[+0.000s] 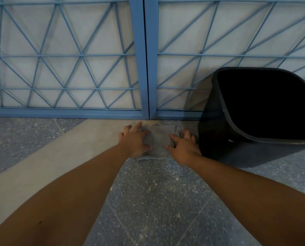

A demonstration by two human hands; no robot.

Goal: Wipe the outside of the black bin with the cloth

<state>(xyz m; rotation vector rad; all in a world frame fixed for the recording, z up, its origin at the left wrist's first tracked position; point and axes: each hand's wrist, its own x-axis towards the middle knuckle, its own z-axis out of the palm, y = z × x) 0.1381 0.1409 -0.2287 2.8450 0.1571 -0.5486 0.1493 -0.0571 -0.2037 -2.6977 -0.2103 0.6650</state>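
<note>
The left hand point(135, 139) lies on the left edge of the cloth point(159, 142), fingers spread and slightly bent, fingertips pressing down on the fabric rather than curled round it. The right hand point(183, 146) does the same on the cloth's right edge, fingers splayed and resting flat, its thumb pointing inward across the fabric. Both forearms reach forward from the bottom corners of the view.

The cloth is a grey, roughly square piece lying flat on the floor point(148, 201) between the two hands, its far edge close to the foot of the gate.

Just right of the right hand stands the black bin point(210, 132), upright, its open mouth turned toward the camera and its inside dark. Its near left wall is just beside the right hand's knuckles; whether they touch cannot be told. The bin's back stands against the gate.

The blue metal gate point(146, 68) runs across the whole upper view: two leaves meeting at a centre seam, each with a lattice of thin diagonal bars over a pale panel behind.

The floor is speckled grey-blue tile, with a band of plain pale concrete point(41, 157) running diagonally under the left forearm toward the gate's foot.
</note>
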